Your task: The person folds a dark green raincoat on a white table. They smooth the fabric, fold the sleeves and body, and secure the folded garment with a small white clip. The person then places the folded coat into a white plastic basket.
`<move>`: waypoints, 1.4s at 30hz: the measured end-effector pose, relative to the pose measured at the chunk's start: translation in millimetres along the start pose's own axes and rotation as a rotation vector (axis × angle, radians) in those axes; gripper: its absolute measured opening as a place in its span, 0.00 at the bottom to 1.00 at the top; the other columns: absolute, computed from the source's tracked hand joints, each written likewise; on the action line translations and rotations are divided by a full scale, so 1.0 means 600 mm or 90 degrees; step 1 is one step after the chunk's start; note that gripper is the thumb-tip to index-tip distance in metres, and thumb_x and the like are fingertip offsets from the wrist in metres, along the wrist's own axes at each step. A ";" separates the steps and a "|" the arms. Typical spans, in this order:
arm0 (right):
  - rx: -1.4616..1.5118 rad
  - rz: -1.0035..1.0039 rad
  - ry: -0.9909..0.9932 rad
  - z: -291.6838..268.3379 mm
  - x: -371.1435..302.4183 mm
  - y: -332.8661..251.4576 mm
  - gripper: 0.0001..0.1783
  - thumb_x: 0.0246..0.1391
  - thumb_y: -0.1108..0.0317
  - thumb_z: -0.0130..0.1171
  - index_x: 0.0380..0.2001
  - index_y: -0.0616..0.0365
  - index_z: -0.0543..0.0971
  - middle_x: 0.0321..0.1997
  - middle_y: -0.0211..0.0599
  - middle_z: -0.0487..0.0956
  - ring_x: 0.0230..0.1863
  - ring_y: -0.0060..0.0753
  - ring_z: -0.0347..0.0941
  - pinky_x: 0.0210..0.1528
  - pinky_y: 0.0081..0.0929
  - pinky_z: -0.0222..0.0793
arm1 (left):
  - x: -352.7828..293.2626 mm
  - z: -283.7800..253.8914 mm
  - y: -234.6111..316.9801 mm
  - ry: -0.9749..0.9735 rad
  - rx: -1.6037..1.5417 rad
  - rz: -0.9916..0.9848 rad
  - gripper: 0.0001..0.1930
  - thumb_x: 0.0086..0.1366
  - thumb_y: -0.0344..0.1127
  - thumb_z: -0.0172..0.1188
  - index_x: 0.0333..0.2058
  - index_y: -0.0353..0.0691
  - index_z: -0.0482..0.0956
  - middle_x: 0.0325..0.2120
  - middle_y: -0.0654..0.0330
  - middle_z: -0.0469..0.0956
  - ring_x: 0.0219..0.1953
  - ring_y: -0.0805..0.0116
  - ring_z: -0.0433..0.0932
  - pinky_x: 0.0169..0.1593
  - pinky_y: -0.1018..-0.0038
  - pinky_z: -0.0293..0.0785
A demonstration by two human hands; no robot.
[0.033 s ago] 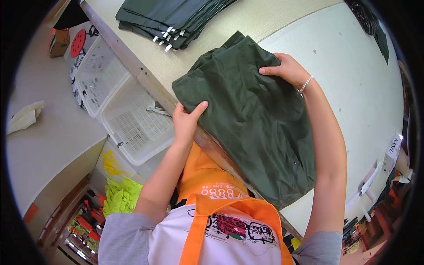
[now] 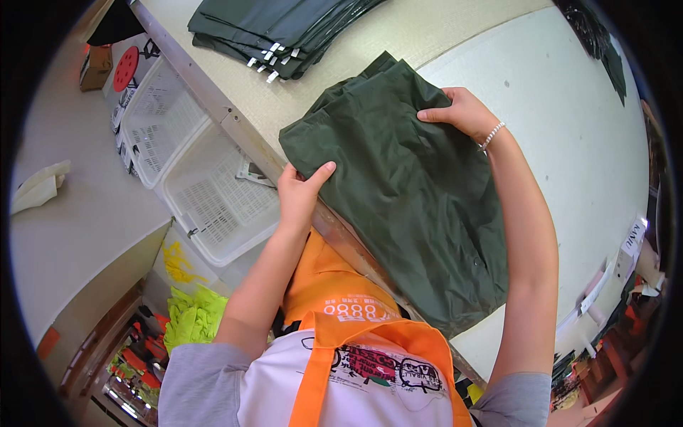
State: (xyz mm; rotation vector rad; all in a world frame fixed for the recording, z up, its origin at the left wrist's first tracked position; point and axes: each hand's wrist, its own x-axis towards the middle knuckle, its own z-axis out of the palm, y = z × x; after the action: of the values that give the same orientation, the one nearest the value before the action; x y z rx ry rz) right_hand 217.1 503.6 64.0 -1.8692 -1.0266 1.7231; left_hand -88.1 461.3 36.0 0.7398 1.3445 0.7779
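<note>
A dark green folded garment [image 2: 405, 164] lies across the table edge in front of me, its near part creased and loose. My left hand [image 2: 302, 188] grips its left edge, thumb on top and fingers hidden beneath the cloth. At the upper right edge, my right hand [image 2: 459, 114] pinches the fabric the same way, thumb above and fingers under. Beyond the garment rests a stack of dark folded garments [image 2: 277, 32] with small white tags sticking out on the near side.
Two white plastic baskets [image 2: 213, 206] stand left of the table [image 2: 533, 107], below its metal edge. Bright yellow-green cloth [image 2: 196, 317] is heaped at lower left. Black plastic [image 2: 587, 32] hangs over the far right corner. A brown box [image 2: 95, 68] sits at far left.
</note>
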 end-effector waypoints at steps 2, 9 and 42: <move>0.064 -0.053 -0.046 -0.005 -0.014 -0.022 0.23 0.43 0.65 0.68 0.43 0.66 0.77 0.37 0.38 0.81 0.36 0.27 0.77 0.43 0.25 0.73 | -0.014 0.003 0.029 0.004 -0.009 0.000 0.19 0.57 0.27 0.64 0.46 0.31 0.72 0.42 0.59 0.77 0.42 0.71 0.76 0.47 0.76 0.71; -0.003 -0.036 0.051 0.004 0.026 0.025 0.22 0.50 0.61 0.65 0.44 0.66 0.76 0.38 0.34 0.80 0.38 0.24 0.75 0.43 0.26 0.71 | -0.038 0.017 0.045 -0.036 -0.259 -0.067 0.20 0.63 0.30 0.58 0.52 0.32 0.67 0.49 0.58 0.72 0.51 0.70 0.70 0.53 0.74 0.67; -0.062 -0.097 0.015 -0.013 0.000 0.008 0.39 0.51 0.69 0.61 0.66 0.52 0.57 0.56 0.39 0.72 0.50 0.30 0.71 0.55 0.25 0.65 | -0.049 -0.004 -0.059 -0.068 0.139 0.339 0.37 0.63 0.26 0.52 0.66 0.35 0.42 0.66 0.49 0.48 0.68 0.65 0.48 0.66 0.73 0.42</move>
State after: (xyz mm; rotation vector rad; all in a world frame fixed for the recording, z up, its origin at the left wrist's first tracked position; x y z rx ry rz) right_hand 226.2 501.7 61.9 -1.8137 -1.2285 1.5865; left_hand -90.1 416.9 22.6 1.3261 1.1549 0.9984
